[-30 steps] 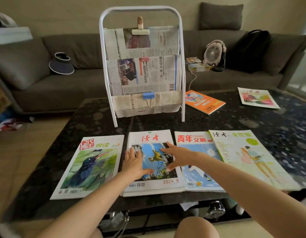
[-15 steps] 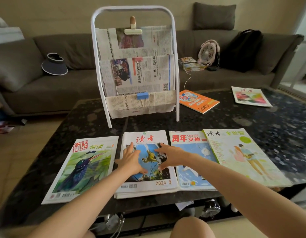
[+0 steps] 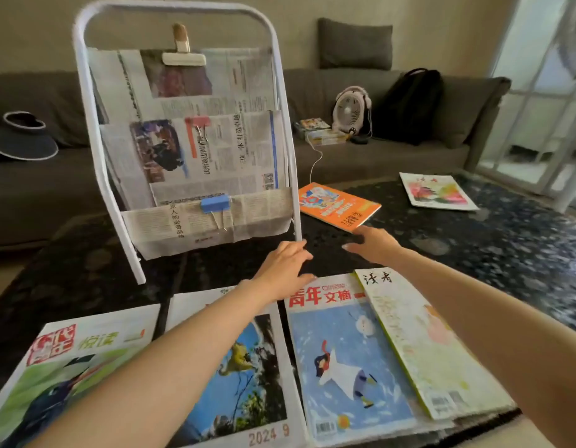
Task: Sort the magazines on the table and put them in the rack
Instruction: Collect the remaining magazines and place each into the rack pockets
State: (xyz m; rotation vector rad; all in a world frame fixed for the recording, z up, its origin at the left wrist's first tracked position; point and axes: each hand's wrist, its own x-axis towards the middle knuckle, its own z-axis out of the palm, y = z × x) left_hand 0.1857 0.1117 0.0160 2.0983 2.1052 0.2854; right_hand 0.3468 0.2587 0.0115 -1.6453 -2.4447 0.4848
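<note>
Head view: along the near edge of the dark speckled stone table (image 3: pixel 523 260) lie four magazines in a row, the green bird-cover magazine (image 3: pixel 53 367) at the left corner, then the white magazine marked 2024 9 (image 3: pixel 248 383) under my left forearm, the blue-cover magazine with red title (image 3: pixel 341 357), and the pale yellow-green magazine (image 3: pixel 422 344) overlapping its right side. Past them my left hand (image 3: pixel 285 270) is loose and flat, holding nothing, fingertips by the right foot of the white tube-frame rack (image 3: pixel 96 156) lined with newspaper. My right hand (image 3: pixel 374 244) is spread and empty, just short of the orange magazine (image 3: pixel 338 205) beside the rack. A white floral magazine (image 3: pixel 437 190) lies at the far right edge. Behind stands a grey sofa (image 3: pixel 377 156)
</note>
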